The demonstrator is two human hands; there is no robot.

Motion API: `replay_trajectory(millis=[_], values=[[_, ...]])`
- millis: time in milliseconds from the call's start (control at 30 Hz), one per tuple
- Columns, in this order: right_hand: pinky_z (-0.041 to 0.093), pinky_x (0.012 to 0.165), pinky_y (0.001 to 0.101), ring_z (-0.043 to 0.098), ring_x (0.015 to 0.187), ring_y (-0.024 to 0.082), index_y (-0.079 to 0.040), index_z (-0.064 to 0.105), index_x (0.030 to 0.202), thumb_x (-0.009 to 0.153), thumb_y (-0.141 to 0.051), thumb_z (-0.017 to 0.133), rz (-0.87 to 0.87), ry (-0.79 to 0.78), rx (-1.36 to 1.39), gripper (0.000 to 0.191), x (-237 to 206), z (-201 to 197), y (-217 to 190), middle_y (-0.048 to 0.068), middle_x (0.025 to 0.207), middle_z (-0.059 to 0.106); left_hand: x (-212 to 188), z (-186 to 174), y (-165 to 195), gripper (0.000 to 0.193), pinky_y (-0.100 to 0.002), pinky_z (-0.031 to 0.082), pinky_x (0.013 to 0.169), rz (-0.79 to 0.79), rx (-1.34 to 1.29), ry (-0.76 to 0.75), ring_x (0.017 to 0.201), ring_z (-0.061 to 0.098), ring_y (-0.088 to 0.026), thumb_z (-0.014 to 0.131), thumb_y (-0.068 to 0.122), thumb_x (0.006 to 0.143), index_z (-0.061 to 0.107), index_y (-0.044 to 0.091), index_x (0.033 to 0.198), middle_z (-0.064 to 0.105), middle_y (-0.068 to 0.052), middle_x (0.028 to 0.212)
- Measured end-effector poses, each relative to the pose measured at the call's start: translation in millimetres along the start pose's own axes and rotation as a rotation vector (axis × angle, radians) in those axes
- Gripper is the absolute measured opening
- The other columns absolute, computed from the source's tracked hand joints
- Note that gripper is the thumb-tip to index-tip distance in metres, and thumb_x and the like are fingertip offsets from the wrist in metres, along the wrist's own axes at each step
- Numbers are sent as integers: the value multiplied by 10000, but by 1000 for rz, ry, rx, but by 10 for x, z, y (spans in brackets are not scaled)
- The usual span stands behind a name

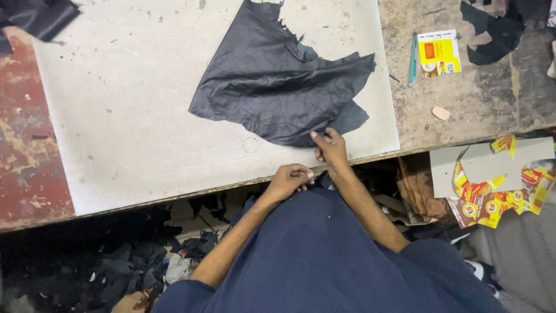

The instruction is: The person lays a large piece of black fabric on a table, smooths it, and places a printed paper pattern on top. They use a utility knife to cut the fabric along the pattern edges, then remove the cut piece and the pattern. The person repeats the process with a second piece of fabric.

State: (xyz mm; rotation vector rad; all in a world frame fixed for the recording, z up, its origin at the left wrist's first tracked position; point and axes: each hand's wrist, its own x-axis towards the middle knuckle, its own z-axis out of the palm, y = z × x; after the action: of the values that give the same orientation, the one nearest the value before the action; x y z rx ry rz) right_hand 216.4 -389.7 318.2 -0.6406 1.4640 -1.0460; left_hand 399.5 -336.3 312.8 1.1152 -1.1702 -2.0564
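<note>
At the near edge of a pale grey cutting board (116, 104), a person in a dark blue garment pinches the lower tip of a black leather piece (278, 81) between thumb and fingers of the right hand (331, 148). The leather is matte and creased, with a smooth slanting left side and a ragged, torn upper right border; it lies flat across the upper middle of the board, its bottom point just short of the board's front edge. The left hand (289, 178) sits at the table's lip just below and beside the right, its fingers curled together; whether it grips anything cannot be told.

The board is scuffed and speckled, with wide bare surface to the left of the leather and a narrower strip to its right. Beyond the board, the worn wooden table (492, 98) carries a blue pen (413, 58), a yellow printed card (439, 52), a small pinkish eraser-like lump (441, 113) and further black offcuts (495, 29). Another dark scrap (37, 17) overlaps the board's far left corner. Below the table edge, black trimmings (116, 261) litter the floor, and cut cardboard templates (492, 174) hang to the right.
</note>
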Motion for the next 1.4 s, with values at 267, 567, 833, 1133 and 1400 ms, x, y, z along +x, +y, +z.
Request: replay_trajectory(millis=[267, 567, 833, 1133, 1400], values=[[453, 525, 207, 602, 541, 63, 106, 487, 1418, 1110, -86, 660, -169, -796, 637, 402, -336, -912, -543, 107, 911, 694, 451, -565, 526, 1088, -470, 379, 1219, 339, -1196, 294, 1505, 364, -337, 620, 732, 829, 244, 55, 1593, 369, -163, 1626], [548, 722, 315, 693, 775, 212, 107, 539, 1356, 1236, -222, 434, -678, -619, 734, 366, -187, -2412, -2098, 196, 1066, 697, 759, -1586, 1712, 442, -495, 509, 1146, 760, -1057, 285, 1248, 630, -339, 671, 297, 976, 639, -25, 1275, 654, -184, 1309], [618, 910, 304, 729, 987, 137, -58, 609, 1261, 1122, -179, 533, -741, -101, 329, 199, 309, -1732, -2435, 49, 1101, 744, -307, -2615, 2738, 412, -477, 578, 1105, 1290, -288, 602, 1301, 686, -365, 668, 159, 1089, 549, -129, 1357, 641, -274, 1377], [513, 487, 295, 584, 562, 136, -155, 410, 1504, 1011, -57, 566, -374, 17, -322, 527, 597, -956, -1073, 116, 788, 658, -742, -2722, 1328, 398, -391, 561, 1115, 859, -228, 1398, 1268, 654, -301, 637, 26, 1019, 420, -85, 1333, 537, -242, 1403], [534, 674, 514, 679, 670, 343, -257, 516, 1540, 1044, -90, 559, -624, -25, -1144, 525, 136, -730, -815, 245, 819, 709, -1225, -2817, 214, 738, -480, 298, 1261, 423, 542, 1773, 1470, 420, -472, 744, 37, 1018, 267, -179, 1538, 379, -378, 1573]])
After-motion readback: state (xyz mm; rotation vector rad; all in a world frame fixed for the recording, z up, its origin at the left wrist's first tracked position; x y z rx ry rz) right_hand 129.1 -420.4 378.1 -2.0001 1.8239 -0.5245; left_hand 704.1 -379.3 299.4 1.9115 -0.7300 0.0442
